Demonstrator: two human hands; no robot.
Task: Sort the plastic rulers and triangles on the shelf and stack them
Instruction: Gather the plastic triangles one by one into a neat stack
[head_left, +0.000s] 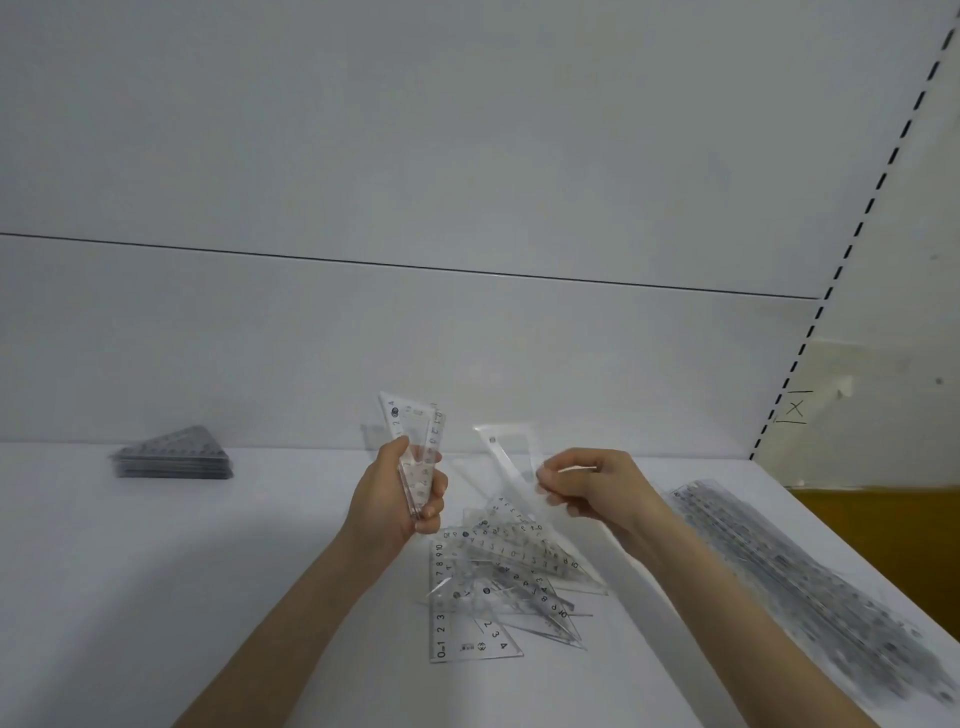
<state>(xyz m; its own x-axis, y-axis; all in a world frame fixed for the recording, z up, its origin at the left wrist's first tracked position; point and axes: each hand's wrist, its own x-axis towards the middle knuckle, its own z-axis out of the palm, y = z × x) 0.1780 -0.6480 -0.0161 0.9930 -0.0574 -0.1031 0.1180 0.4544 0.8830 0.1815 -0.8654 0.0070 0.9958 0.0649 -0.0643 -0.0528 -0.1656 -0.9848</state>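
Clear plastic triangles (415, 457) are sitting bunched upright in the left hand (397, 493), fingers clenching around them above the white shelf (156, 571). The right hand (597, 486) is pinching another clear triangle (511, 467) by its edge. Below them a loose pile (498, 577) is lying unsorted; a triangle stack (174, 457) is resting far left, and a ruler row (810, 582) is lying right.

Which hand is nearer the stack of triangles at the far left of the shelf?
Left. The left hand is right of the stack of triangles; the right hand is farther right.
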